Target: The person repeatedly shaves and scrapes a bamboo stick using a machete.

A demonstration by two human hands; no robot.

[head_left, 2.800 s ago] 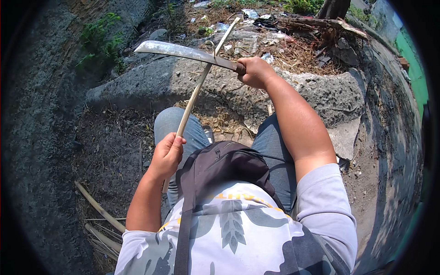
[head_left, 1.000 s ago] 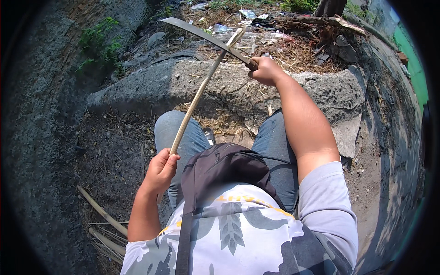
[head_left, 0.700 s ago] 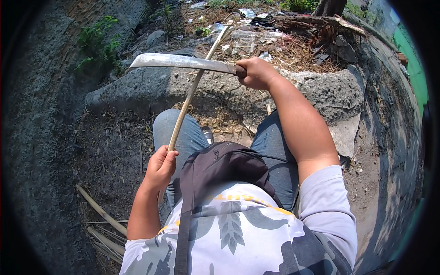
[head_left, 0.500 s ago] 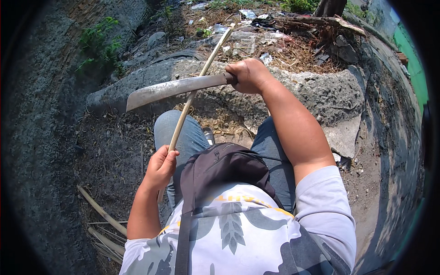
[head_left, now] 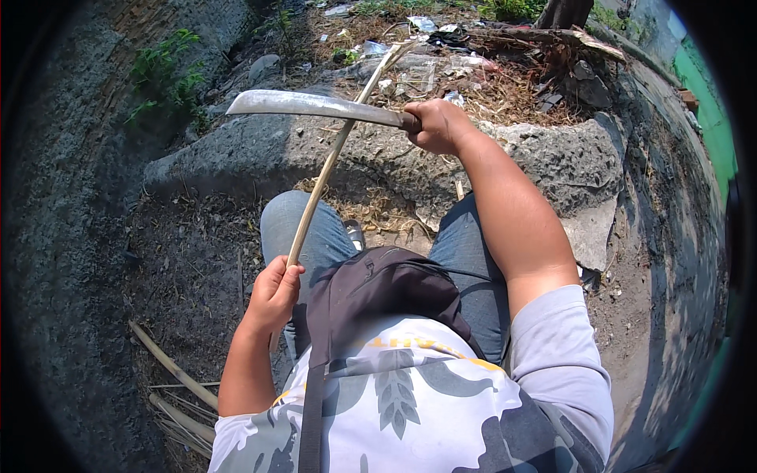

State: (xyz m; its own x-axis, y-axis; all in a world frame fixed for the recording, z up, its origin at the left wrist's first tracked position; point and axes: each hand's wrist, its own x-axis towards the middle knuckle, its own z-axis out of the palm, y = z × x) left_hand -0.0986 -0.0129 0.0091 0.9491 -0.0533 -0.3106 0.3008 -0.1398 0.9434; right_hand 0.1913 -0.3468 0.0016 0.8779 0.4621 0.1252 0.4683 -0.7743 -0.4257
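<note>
My left hand (head_left: 276,290) is closed around the near part of a long, pale wooden stick (head_left: 322,183), which slants up and away to the right above my left knee. The far tip of the stick looks slightly split. In my right hand (head_left: 441,126) is the dark handle of a machete (head_left: 296,103). Its broad, worn blade points left and crosses the stick toward its far end. The blade seems to touch the stick there, but how deep the edge sits cannot be made out.
A rough concrete block (head_left: 536,162) lies just beyond my knees, with litter and dry straw (head_left: 505,94) behind it. A dark bag (head_left: 386,296) rests on my lap. Several cut sticks (head_left: 177,366) lie on the ground at left, near a wall (head_left: 71,197).
The machete has moved away from me along the stick, toward its far end, and its blade has turned closer to level. My left hand keeps its hold, shifted only slightly.
</note>
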